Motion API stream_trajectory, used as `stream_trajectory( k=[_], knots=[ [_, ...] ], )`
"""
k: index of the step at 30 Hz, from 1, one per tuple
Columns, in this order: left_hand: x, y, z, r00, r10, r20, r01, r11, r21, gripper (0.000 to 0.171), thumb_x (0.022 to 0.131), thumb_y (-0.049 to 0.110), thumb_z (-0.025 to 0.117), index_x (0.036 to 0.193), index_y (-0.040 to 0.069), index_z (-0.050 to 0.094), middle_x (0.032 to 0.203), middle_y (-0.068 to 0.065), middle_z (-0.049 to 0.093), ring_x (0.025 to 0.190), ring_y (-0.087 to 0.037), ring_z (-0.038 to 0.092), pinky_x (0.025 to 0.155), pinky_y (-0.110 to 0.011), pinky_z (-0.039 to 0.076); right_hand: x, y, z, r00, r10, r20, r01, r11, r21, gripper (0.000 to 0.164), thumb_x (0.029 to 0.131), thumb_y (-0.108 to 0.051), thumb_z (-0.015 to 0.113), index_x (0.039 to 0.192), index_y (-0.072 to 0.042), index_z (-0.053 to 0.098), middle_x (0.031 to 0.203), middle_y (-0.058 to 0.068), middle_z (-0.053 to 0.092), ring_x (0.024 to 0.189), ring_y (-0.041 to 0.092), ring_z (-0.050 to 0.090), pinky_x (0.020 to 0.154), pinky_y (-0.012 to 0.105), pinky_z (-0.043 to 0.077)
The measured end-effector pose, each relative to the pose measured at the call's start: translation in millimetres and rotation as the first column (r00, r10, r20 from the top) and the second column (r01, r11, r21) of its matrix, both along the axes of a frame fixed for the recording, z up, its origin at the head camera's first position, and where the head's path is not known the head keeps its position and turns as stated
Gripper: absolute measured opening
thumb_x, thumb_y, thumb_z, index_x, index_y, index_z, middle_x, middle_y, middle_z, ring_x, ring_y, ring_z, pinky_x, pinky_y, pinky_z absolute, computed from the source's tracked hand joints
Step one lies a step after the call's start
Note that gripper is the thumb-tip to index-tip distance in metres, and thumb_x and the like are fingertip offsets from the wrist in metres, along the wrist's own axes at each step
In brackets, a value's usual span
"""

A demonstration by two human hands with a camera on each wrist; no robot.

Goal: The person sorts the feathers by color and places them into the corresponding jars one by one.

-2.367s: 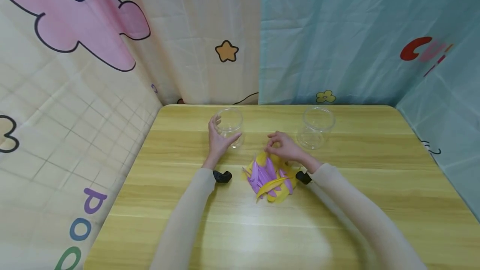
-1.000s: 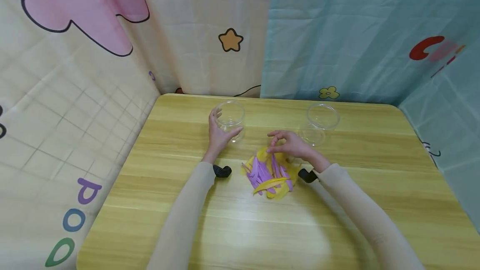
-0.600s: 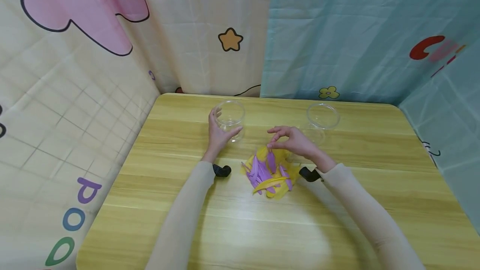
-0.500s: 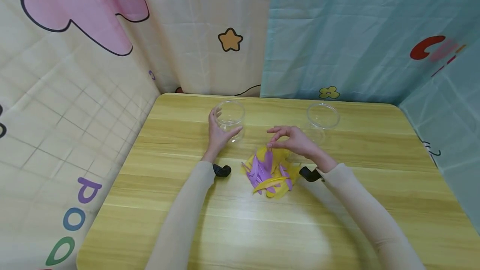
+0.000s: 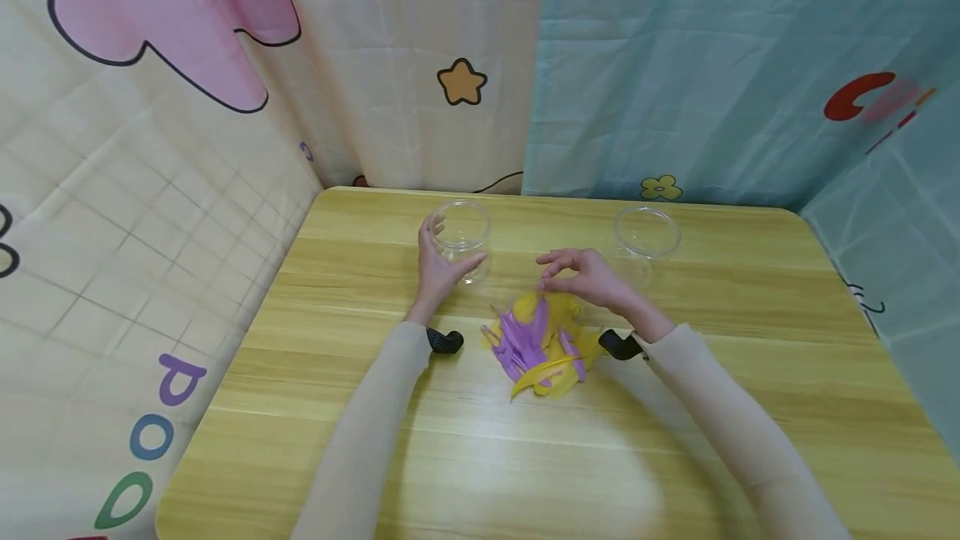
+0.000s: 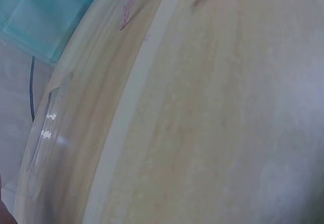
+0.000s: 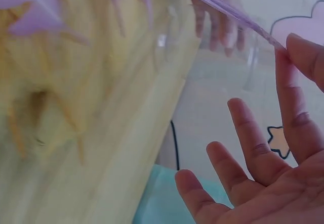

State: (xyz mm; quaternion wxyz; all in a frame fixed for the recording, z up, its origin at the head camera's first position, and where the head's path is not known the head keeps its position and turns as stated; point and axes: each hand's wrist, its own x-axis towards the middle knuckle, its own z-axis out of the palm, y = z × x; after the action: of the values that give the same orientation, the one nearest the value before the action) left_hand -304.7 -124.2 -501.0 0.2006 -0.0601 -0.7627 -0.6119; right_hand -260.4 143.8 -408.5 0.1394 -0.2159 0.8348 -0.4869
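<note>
My left hand [image 5: 438,272] is curved round the side of a clear jar [image 5: 465,244], thumb in front and fingers behind, on the table's far left. Over a loose pile of yellow and purple feathers [image 5: 517,348] hovers my right hand [image 5: 592,280]. Its thumb and forefinger pinch a purple feather [image 7: 223,6] by the quill tip, as the right wrist view shows; the other fingers are spread. The feather hangs down in front of the pile, so its lower end is hard to separate from the rest.
A second clear jar [image 5: 647,233] stands at the far right, its base partly behind my right hand. The wooden table [image 5: 337,273] ends at printed curtains [image 5: 405,107] along the back and sides. Black wrist cameras [image 5: 446,342] sit near both cuffs.
My right hand, low at the pile earlier, has risen slightly and drawn a purple feather upward by its quill. The left hand stays at the jar. The head view has tilted slightly down.
</note>
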Motion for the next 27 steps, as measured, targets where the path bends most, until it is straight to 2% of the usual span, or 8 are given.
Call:
stream_trajectory(
  k=[5,9,12,17,19,22,23,27],
  knots=[
    [-0.2,-0.1,0.7,1.0,0.004,-0.008,-0.004,1.0,-0.002,0.106,0.061,0.031,0.09,0.145,0.028,0.026,0.141,-0.018,0.035,0.128,-0.025,0.034,0.1,-0.05,0.034,-10.8,-6.4,20.7,0.996,-0.084,-0.004,0.083,0.989,-0.119,0.022,0.086,-0.025,0.072,0.091,-0.003,0.071,0.13,0.009,0.056,0.131,0.028,0.038,0.106,0.055,0.025],
    [1.0,0.4,1.3,1.0,0.014,0.011,-0.014,1.0,0.01,0.107,0.059,0.03,0.091,0.144,0.027,0.027,0.141,-0.016,0.036,0.128,-0.025,0.035,0.1,-0.049,0.035,-20.9,-17.8,34.1,0.988,-0.152,-0.019,0.144,0.963,-0.227,0.026,0.087,-0.028,0.071,0.093,-0.003,0.07,0.132,0.004,0.055,0.131,0.023,0.037,0.108,0.05,0.023],
    [1.8,1.3,0.9,0.999,0.02,0.029,-0.02,1.0,0.007,0.107,0.059,0.031,0.091,0.144,0.026,0.027,0.142,-0.014,0.036,0.128,-0.024,0.035,0.1,-0.047,0.035,-28.2,-28.9,40.9,0.977,-0.213,-0.019,0.193,0.919,-0.345,0.024,0.086,-0.026,0.071,0.093,-0.003,0.071,0.131,0.005,0.056,0.128,0.019,0.04,0.106,0.045,0.029],
    [0.6,2.6,-0.7,0.999,0.019,0.038,-0.019,1.0,0.005,0.106,0.059,0.032,0.091,0.144,0.028,0.027,0.142,-0.01,0.036,0.129,-0.026,0.035,0.1,-0.047,0.035,-40.2,-49.7,46.1,0.956,-0.294,-0.016,0.243,0.819,-0.52,0.017,0.085,-0.02,0.073,0.091,-0.004,0.073,0.127,0.007,0.058,0.123,0.017,0.045,0.099,0.04,0.04],
    [0.7,2.7,-0.9,0.999,0.017,0.03,-0.017,1.0,0.009,0.106,0.059,0.032,0.091,0.143,0.029,0.027,0.141,-0.01,0.036,0.128,-0.028,0.035,0.1,-0.047,0.035,-44.5,-57.9,44.8,0.948,-0.317,-0.035,0.248,0.801,-0.545,0.017,0.084,-0.02,0.074,0.091,-0.005,0.073,0.126,0.007,0.059,0.121,0.016,0.047,0.097,0.038,0.041],
    [5.0,3.6,4.5,1.0,0.007,0.012,-0.007,1.0,0.009,0.104,0.062,0.025,0.09,0.144,0.023,0.027,0.141,-0.016,0.036,0.128,-0.031,0.035,0.1,-0.048,0.034,-43.9,-71.2,44.7,0.933,-0.348,-0.086,0.247,0.799,-0.549,0.019,0.085,-0.014,0.073,0.093,0.004,0.071,0.124,0.012,0.06,0.122,0.022,0.047,0.1,0.041,0.037],
    [4.7,3.3,4.4,1.0,0.002,0.005,-0.002,1.0,0.009,0.104,0.062,0.022,0.09,0.145,0.02,0.026,0.141,-0.018,0.035,0.128,-0.032,0.034,0.1,-0.049,0.034,-44.7,-74.9,41.3,0.928,-0.358,-0.106,0.25,0.807,-0.534,0.021,0.085,-0.014,0.073,0.094,0.005,0.071,0.124,0.012,0.06,0.122,0.022,0.047,0.101,0.041,0.036],
    [3.5,3.2,5.0,1.0,-0.019,-0.009,0.019,1.0,0.01,0.103,0.065,0.015,0.089,0.145,0.014,0.024,0.144,-0.017,0.033,0.13,-0.034,0.032,0.101,-0.051,0.032,-45.7,-83.5,25.7,0.921,-0.349,-0.172,0.258,0.88,-0.398,0.024,0.086,-0.017,0.072,0.099,0.002,0.072,0.128,0.012,0.058,0.127,0.022,0.043,0.106,0.044,0.028]
  ],
)
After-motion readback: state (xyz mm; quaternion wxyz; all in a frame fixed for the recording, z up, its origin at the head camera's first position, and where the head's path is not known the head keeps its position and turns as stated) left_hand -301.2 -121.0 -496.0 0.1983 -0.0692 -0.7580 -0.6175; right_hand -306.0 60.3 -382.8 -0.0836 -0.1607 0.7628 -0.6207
